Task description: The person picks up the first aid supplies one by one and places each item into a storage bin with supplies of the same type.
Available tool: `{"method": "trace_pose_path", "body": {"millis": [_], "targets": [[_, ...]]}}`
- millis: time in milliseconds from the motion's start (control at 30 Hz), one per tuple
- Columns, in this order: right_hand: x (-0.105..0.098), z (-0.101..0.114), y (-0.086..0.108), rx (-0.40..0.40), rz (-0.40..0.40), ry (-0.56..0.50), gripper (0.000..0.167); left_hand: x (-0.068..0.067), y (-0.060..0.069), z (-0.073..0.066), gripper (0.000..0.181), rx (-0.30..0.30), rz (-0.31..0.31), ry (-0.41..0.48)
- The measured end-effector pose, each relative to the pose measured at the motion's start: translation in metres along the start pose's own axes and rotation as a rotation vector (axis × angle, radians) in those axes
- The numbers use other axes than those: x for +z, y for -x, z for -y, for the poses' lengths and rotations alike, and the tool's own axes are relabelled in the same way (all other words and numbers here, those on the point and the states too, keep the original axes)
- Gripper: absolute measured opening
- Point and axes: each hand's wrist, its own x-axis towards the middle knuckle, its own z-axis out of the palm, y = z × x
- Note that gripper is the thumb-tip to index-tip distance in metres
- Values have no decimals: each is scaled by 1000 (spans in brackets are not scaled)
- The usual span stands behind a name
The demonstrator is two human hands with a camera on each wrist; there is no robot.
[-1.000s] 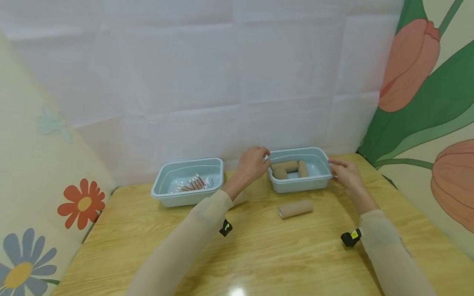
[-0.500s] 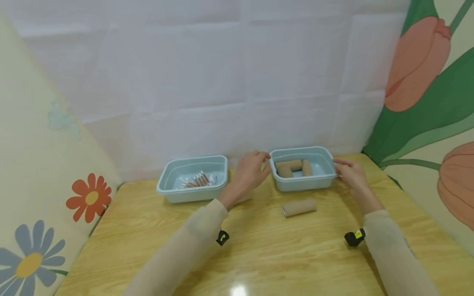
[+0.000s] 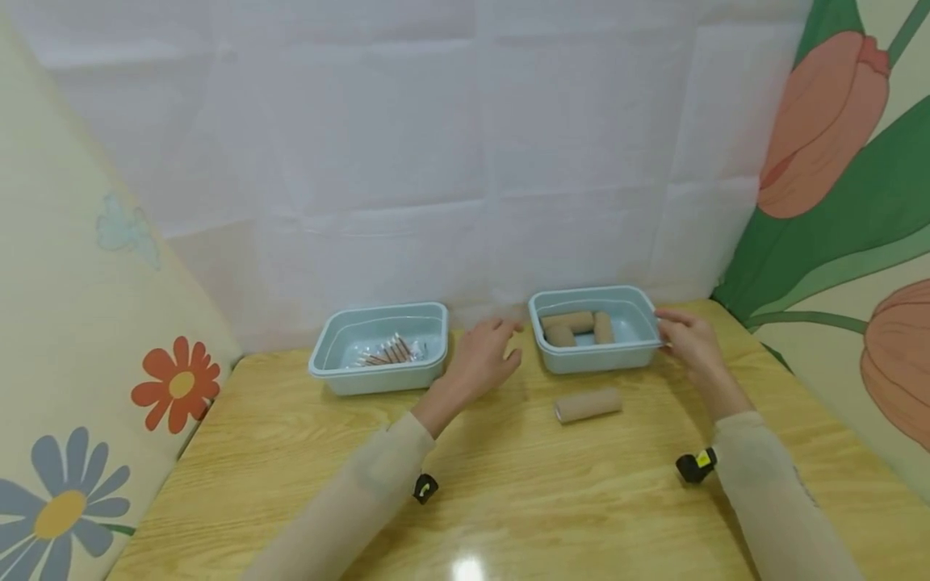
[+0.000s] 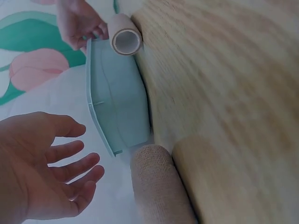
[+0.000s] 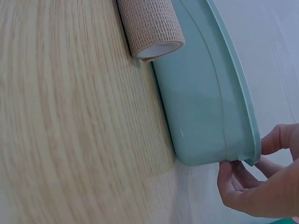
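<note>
- We see the right hand (image 3: 690, 343) grip the right end of the blue bin (image 3: 603, 361), right of centre in the head view; the bin's long axis runs across the frame.
- The left hand (image 3: 475, 363), left of the bin and apart from it, holds nothing, fingers loosely bent.
- In the left wrist view we find the near roll (image 4: 161, 186) at lower centre, just beside this hand.
- Before the bin lies the front roll (image 3: 588, 405), lengthwise across the frame.
- We note crinkled tan wrap, hollow cores, smooth plastic.

- Pale blue on the tray (image 3: 596, 361) at the right hand (image 3: 692, 345) and the second tray (image 3: 381, 381) left of the left hand (image 3: 477, 355)
- Tan crinkled weave on the roll (image 3: 588, 405) between the hands
- Yellow wood grain on the table (image 3: 552, 492) beneath both
</note>
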Motion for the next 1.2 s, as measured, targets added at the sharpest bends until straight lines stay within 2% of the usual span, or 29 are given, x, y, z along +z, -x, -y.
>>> {"method": "trace_pose_path", "body": {"millis": [233, 433, 700, 900, 1067, 1200], "targets": [[0, -2, -1, 3, -7, -4, 55, 0, 14, 9, 38, -90, 57, 120], [1, -3, -1, 2, -4, 4, 54, 1, 19, 14, 40, -121, 55, 119], [-1, -4, -4, -8, -19, -20, 54, 4, 20, 20, 44, -158, 109, 164], [1, -2, -2, 2, -9, -4, 56, 5, 26, 26, 50, -183, 186, 97], [3, -1, -1, -3, -5, 4, 56, 4, 29, 29, 59, -242, 308, 28], [3, -2, -1, -7, -7, 0, 55, 3, 29, 30, 64, -275, 377, -7]]}}
